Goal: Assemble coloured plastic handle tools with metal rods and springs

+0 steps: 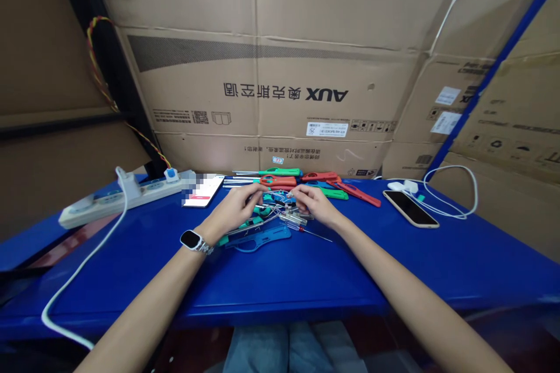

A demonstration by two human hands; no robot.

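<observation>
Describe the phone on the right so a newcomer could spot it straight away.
Start at the blue tabletop in front of the big cardboard boxes. Well right of the right hand lies a dark-screened rectangular phone with a pale rim, angled, beside a looping white cable. The other phone, far left, shows a lit white screen.

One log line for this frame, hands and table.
left hand: on lighter parts | right hand: on same pile | grips: unclear | blue table: lighters, two phones, power strip

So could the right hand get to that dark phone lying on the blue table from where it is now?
Probably yes. The dark phone lies face up to the right of the right hand, with bare blue table between them. Only a white cable lies beyond it.
</observation>
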